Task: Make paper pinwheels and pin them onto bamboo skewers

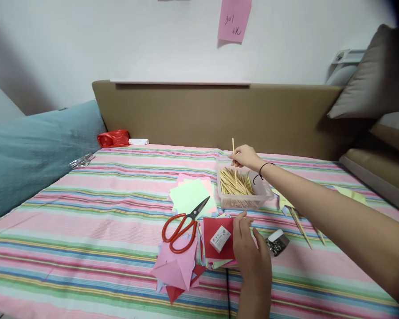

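The right hand point(248, 157) pinches a thin tan wooden stick point(233, 145) upright; the left hand point(252, 254), loosely open, perhaps steadies the square red paper point(210, 225).

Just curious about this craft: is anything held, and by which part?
The right hand holds a thin stick near its middle; the left hand visibly grips nothing.

Below the right hand's point(246, 157) grip, the lower tip of the held stick point(233, 146) is lost among the piled sticks point(231, 184). Nearer than the grip, the left hand point(252, 250) covers one side of the red paper point(209, 251), and the print on the small white box point(220, 239) is too small to read. To the grip's right, the forearm point(312, 199) hides part of the yellow paper shapes point(351, 194).
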### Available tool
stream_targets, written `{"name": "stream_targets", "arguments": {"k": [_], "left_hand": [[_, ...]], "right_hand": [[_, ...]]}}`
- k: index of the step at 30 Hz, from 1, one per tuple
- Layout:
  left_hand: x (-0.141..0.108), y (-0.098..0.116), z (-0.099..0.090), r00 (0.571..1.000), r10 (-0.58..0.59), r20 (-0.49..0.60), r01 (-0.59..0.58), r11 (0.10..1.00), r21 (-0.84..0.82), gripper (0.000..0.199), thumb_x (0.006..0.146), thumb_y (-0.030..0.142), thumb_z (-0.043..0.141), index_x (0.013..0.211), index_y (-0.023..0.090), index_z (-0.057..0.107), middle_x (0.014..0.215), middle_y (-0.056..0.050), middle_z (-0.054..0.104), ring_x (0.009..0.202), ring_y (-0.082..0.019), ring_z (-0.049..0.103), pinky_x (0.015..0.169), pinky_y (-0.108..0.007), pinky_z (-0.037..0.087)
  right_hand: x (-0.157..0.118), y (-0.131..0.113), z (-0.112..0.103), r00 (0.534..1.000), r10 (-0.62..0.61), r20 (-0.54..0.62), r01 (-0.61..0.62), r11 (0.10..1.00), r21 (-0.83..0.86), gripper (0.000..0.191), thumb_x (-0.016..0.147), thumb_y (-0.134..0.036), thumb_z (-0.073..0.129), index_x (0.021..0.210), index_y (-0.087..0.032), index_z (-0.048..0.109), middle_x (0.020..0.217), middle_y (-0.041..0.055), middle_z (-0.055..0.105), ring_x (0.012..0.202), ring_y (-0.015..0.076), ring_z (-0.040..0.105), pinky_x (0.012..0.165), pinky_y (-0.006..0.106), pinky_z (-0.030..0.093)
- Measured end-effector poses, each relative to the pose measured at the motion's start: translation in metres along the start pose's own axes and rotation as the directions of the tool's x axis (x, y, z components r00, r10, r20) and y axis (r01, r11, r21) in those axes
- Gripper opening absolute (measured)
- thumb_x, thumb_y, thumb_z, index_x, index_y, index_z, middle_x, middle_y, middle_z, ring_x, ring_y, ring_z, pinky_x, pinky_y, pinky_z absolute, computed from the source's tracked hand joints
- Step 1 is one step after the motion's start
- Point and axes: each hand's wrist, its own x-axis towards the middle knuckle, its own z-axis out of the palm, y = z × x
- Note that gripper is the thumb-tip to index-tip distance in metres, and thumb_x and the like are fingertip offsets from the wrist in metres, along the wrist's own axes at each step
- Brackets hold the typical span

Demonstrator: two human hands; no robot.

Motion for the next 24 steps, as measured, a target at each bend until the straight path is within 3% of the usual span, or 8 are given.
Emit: {"name": "stream_targets", "arguments": {"k": [6,10,13,15,17,19,24], "left_hand": [[-0.003,-0.001,0.003,0.998,-0.051,-0.027,0.05,0.998,-0.048,0.038,0.084,0.005,0.04,0.12,0.015,0.05,0.119,-0.016,0.06,0.107,-0.022,0.061,0.087,-0.038,0.049],[-0.003,-0.001,0.001,0.999,-0.05,-0.004,0.05,0.998,-0.028,0.035,0.086,0.006,0.037,0.118,0.014,0.05,0.119,-0.016,0.059,0.107,-0.023,0.06,0.087,-0.038,0.049],[-0.001,-0.001,0.0,0.998,-0.063,-0.006,0.062,0.998,-0.032,0.034,0.086,0.006,0.037,0.116,0.014,0.051,0.119,-0.017,0.059,0.104,-0.022,0.061,0.086,-0.039,0.049],[0.0,-0.001,0.0,0.997,-0.071,-0.006,0.071,0.997,-0.043,0.033,0.086,0.006,0.037,0.113,0.015,0.052,0.119,-0.016,0.059,0.099,-0.021,0.062,0.084,-0.038,0.05],[0.0,0.0,0.0,0.998,-0.068,-0.005,0.068,0.997,-0.046,0.032,0.086,0.005,0.038,0.112,0.016,0.053,0.12,-0.016,0.059,0.095,-0.02,0.063,0.082,-0.036,0.05],[0.0,0.001,0.0,0.998,-0.055,-0.016,0.054,0.998,-0.044,0.033,0.085,0.005,0.038,0.112,0.016,0.053,0.12,-0.016,0.059,0.091,-0.019,0.063,0.08,-0.035,0.051],[0.001,0.001,-0.001,0.998,-0.039,-0.04,0.037,0.998,-0.049,0.033,0.084,0.004,0.04,0.111,0.016,0.054,0.118,-0.016,0.06,0.09,-0.019,0.064,0.08,-0.035,0.052]], "right_hand": [[-0.016,0.009,-0.008,0.996,0.061,0.071,-0.055,0.994,-0.09,0.039,0.092,-0.042,0.053,0.073,-0.01,0.066,0.069,0.0129,0.073,0.059,0.0165,0.069,0.055,0.021,0.053],[-0.021,0.022,-0.014,0.994,0.077,-0.075,-0.094,0.961,-0.261,0.018,0.082,-0.026,0.064,0.088,-0.009,0.067,0.098,0.0199,0.071,0.097,0.0288,0.067,0.078,0.031,0.052],[-0.026,0.038,-0.019,0.976,0.102,-0.192,-0.164,0.925,-0.344,0.039,0.078,-0.024,0.067,0.112,-0.008,0.058,0.122,0.0259,0.059,0.116,0.0363,0.056,0.084,0.039,0.048],[-0.03,0.052,-0.019,0.975,0.15,-0.165,-0.2,0.914,-0.354,0.044,0.075,-0.03,0.071,0.111,-0.006,0.057,0.113,0.0259,0.062,0.104,0.0351,0.062,0.075,0.036,0.05],[-0.034,0.068,-0.016,0.979,0.191,-0.067,-0.202,0.92,-0.335,0.038,0.074,-0.03,0.072,0.102,-0.008,0.06,0.096,0.0191,0.068,0.08,0.027,0.069,0.061,0.029,0.05],[-0.037,0.081,-0.012,0.978,0.208,0.005,-0.196,0.932,-0.305,0.031,0.078,-0.025,0.067,0.103,-0.009,0.059,0.09,0.0147,0.069,0.062,0.0193,0.067,0.051,0.025,0.047],[-0.037,0.096,-0.008,0.978,0.207,0.033,-0.19,0.944,-0.268,0.037,0.083,-0.017,0.054,0.118,-0.005,0.049,0.091,0.0171,0.069,0.048,0.0147,0.06,0.042,0.023,0.04]]}}
